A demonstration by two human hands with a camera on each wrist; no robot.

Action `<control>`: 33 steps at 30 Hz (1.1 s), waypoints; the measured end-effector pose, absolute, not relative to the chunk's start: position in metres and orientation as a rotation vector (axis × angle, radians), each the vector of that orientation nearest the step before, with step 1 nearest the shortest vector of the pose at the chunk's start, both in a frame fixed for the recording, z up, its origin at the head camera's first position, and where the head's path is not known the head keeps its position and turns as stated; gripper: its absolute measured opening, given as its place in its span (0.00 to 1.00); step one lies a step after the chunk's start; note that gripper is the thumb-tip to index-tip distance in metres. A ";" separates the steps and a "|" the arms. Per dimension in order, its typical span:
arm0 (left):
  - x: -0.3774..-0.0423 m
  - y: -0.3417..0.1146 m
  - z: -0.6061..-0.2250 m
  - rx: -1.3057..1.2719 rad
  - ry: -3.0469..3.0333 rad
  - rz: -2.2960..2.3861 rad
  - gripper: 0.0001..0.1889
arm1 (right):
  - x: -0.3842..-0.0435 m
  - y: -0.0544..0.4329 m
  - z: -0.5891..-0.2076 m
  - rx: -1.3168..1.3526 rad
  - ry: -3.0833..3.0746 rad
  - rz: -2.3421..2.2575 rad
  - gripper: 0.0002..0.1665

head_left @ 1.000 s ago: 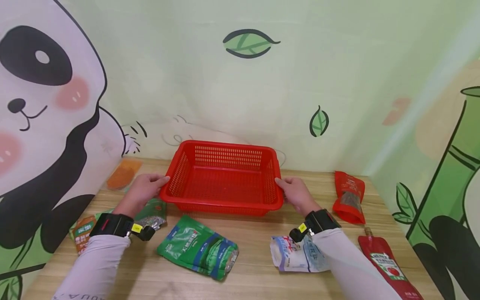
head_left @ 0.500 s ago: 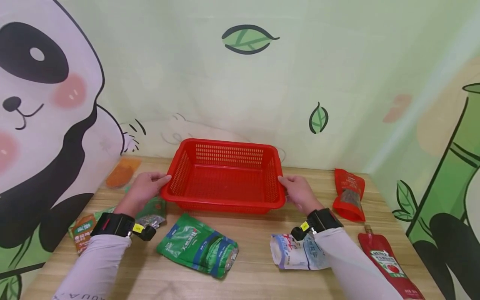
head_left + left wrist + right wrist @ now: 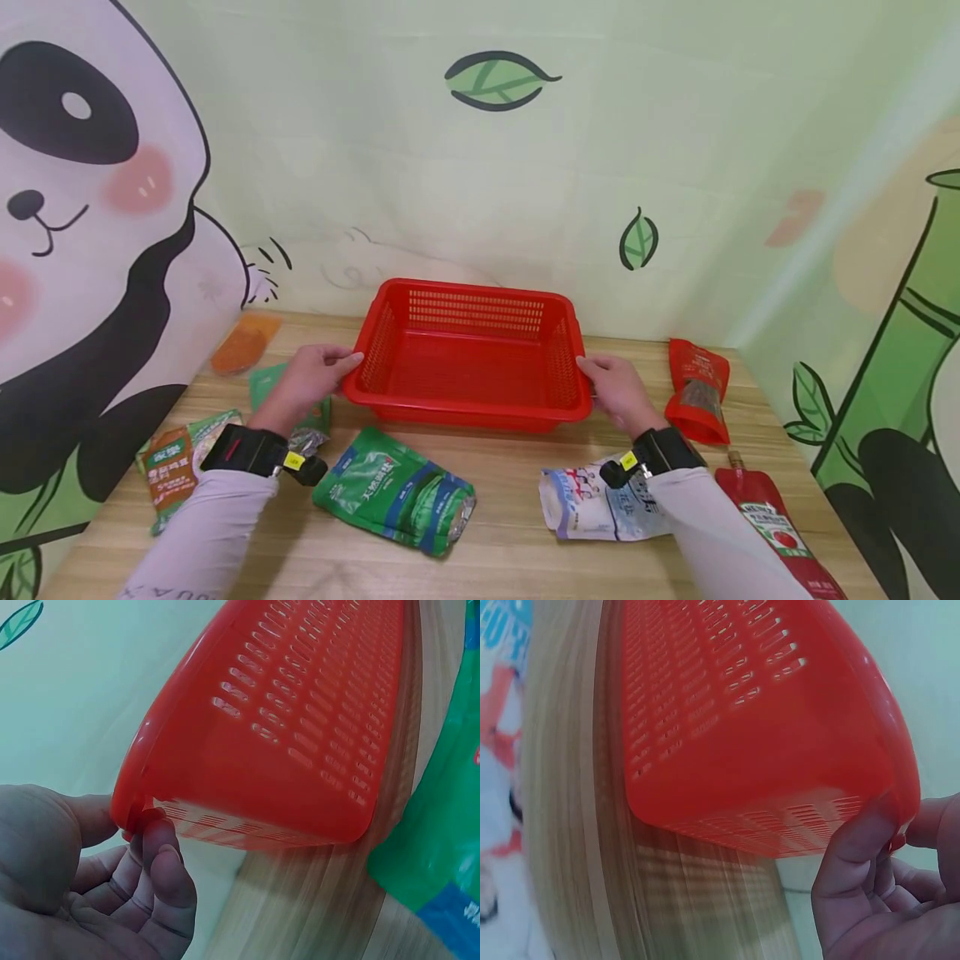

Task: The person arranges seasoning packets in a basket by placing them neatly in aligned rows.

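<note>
A red plastic basket (image 3: 472, 367) with slotted walls stands at the back of the table, its inside bare. My left hand (image 3: 318, 379) pinches the rim at its left end, thumb on top and curled fingers (image 3: 169, 877) below, as the left wrist view shows. At the opposite end my right hand (image 3: 617, 387) grips the rim the same way, with a finger (image 3: 855, 840) under the lip in the right wrist view. Closest in front of the basket lie a green pouch (image 3: 393, 492) and a white-and-blue pouch (image 3: 600, 504), the latter partly behind my right wrist.
On the left lie an orange-brown packet (image 3: 172, 467), a green pouch partly behind my left arm (image 3: 266, 383) and an orange packet (image 3: 243, 343). To the right are a red pouch (image 3: 699, 390) and a red ketchup pouch (image 3: 776, 525). A printed cloth wall (image 3: 495, 183) closes off the back.
Both hands have shifted the basket a little to the right. The hold on its rim looks the same, and the pouches have stayed where they were.
</note>
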State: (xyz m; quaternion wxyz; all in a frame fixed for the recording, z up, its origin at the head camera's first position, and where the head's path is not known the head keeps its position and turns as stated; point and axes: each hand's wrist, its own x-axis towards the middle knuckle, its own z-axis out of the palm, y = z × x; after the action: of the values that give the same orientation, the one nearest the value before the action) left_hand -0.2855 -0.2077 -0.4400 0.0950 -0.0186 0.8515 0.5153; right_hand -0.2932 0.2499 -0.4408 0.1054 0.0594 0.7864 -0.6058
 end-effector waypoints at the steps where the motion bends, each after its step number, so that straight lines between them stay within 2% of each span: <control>1: -0.285 -0.206 -0.440 -0.057 2.532 1.519 0.26 | -0.293 0.252 -0.441 0.184 2.331 -1.776 0.30; 14: -0.288 -0.177 -0.441 -0.016 2.519 1.553 0.22 | -0.287 0.277 -0.441 0.281 2.425 -1.734 0.32; 33: -0.291 -0.151 -0.445 0.001 2.484 1.578 0.23 | -0.286 0.293 -0.446 0.469 2.459 -1.779 0.33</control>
State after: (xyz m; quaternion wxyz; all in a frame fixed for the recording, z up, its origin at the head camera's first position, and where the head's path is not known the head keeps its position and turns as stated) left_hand -0.2908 -0.1508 -0.4454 0.0993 0.0004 0.8399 0.5336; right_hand -0.2862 0.2927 -0.4465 0.0352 0.1527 0.8002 -0.5790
